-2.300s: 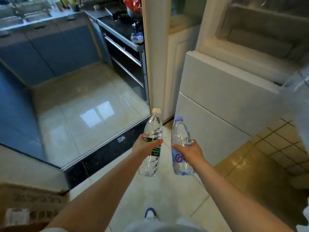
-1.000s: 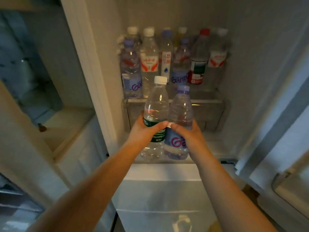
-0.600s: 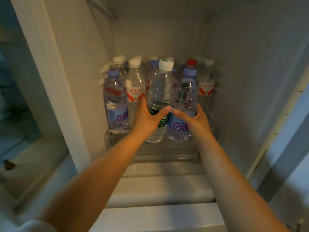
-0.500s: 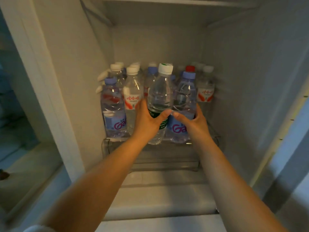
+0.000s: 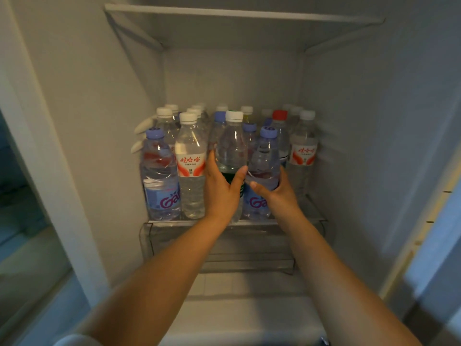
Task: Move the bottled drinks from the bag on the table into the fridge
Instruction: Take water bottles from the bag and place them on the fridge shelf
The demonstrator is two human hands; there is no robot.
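Observation:
Both arms reach into the open fridge. My left hand [image 5: 222, 189] grips a clear white-capped bottle with a green label [image 5: 232, 146]. My right hand [image 5: 278, 193] grips a purple-capped bottle with a blue label [image 5: 264, 158]. The two bottles stand upright side by side at the front of the glass shelf [image 5: 309, 216], their bases at its front edge. Their lower parts are hidden behind my hands.
Several other water bottles fill the shelf, among them a purple-capped one [image 5: 159, 176] and a red-labelled one [image 5: 190, 168] at the left, another red-labelled one [image 5: 303, 151] at the right. A clear drawer [image 5: 174, 243] sits below, an upper shelf [image 5: 239, 15] above.
I came from the kitchen floor to the fridge with both bottles. They went up over the drawer and now stand lower on the shelf front among the others.

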